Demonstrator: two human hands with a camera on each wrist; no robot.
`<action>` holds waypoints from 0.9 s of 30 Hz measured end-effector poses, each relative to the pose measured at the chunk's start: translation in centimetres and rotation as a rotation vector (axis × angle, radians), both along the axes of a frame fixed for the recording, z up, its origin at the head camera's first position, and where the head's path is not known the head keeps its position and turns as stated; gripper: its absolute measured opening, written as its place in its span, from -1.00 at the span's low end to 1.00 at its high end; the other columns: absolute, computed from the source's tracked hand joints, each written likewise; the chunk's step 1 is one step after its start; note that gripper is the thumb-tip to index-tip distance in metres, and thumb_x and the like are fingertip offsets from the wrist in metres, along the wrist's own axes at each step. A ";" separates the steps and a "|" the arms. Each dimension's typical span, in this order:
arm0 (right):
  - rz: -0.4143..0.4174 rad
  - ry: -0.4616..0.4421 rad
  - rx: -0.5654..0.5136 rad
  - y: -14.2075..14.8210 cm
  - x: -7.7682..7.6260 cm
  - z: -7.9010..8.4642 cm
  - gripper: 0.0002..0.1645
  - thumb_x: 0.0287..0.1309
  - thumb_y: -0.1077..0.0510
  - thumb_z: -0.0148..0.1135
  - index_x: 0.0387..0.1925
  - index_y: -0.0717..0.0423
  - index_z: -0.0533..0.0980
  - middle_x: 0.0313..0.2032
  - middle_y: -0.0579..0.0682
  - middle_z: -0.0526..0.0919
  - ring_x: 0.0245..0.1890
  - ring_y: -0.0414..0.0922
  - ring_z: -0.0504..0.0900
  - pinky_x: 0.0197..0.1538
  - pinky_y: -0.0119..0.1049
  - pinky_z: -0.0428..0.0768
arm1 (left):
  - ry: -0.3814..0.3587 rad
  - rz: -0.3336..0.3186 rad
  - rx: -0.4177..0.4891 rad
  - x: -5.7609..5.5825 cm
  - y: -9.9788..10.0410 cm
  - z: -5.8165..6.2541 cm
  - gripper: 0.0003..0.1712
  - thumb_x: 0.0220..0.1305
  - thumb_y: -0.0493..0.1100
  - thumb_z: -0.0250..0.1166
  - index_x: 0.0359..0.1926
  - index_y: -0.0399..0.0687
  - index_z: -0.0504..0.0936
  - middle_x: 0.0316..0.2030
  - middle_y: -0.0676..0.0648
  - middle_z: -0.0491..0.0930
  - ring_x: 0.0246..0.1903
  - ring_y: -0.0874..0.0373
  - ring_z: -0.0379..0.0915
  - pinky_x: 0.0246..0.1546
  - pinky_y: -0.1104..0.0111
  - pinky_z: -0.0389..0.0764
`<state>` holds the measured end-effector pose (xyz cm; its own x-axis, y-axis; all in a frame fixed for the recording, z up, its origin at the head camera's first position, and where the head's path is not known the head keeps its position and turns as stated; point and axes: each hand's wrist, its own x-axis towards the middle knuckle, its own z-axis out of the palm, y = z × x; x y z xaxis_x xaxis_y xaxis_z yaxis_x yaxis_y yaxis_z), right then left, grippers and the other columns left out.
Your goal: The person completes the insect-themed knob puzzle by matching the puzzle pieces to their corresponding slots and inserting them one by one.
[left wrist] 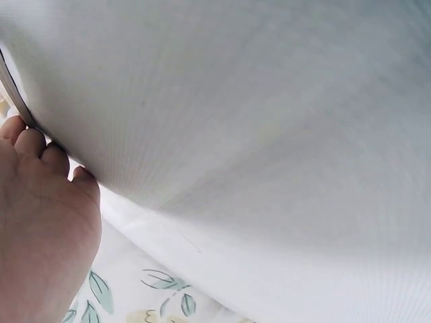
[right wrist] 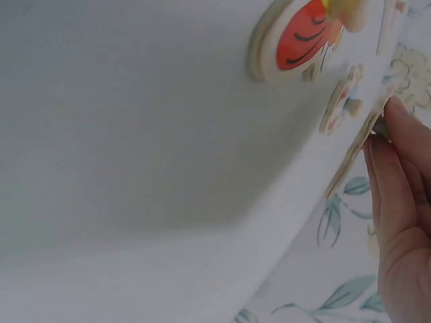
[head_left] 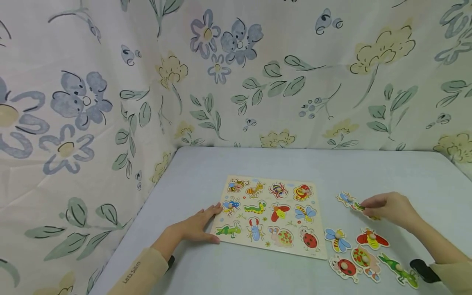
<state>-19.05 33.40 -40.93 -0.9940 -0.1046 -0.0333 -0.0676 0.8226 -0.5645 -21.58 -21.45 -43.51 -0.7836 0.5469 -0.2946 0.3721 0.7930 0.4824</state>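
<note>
A wooden insect puzzle board (head_left: 267,242) lies flat on the table, with colourful bugs across its face. My left hand (head_left: 195,224) rests at the board's left edge, its fingers extended and the thumb by the near corner. To the right of the board, my right hand (head_left: 391,211) pinches a green caterpillar puzzle piece (head_left: 365,207) by its knob, the fingers covering part of it. In the right wrist view that caterpillar piece (right wrist: 351,160) shows edge-on, close over the table. A blue insect piece (head_left: 346,199) lies just left of the fingertips.
Nearer the front right lie several knobbed pieces: a striped bee (head_left: 337,240), a red-winged bug (head_left: 372,239), a ladybug (head_left: 345,266), a snail (head_left: 366,260) and a grasshopper (head_left: 398,269). A floral curtain (head_left: 287,94) hangs behind and left of the white table (head_left: 236,272).
</note>
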 end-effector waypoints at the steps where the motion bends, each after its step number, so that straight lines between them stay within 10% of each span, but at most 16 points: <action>1: 0.008 0.005 -0.003 -0.4 0.0 0.1 -0.71 0.04 0.14 0.45 -0.24 0.27 0.69 -0.26 0.19 0.72 -0.27 0.05 0.65 -0.39 -0.36 0.57 | -0.001 0.000 0.001 0.0 0.0 0.0 0.19 0.03 0.26 0.44 0.51 -0.12 0.04 0.52 -0.09 -0.08 0.48 -0.08 -0.18 0.45 0.00 -0.07; 27: 0.136 0.039 -0.107 -6.8 -1.8 1.1 -0.84 0.06 0.27 0.39 -0.28 0.26 0.69 -0.32 0.08 0.73 -0.40 -0.12 0.63 -0.43 -0.39 0.58 | -0.003 0.010 0.000 0.0 0.1 0.1 0.19 0.02 0.23 0.46 0.50 -0.13 0.05 0.52 -0.09 -0.07 0.48 -0.08 -0.16 0.45 0.01 -0.06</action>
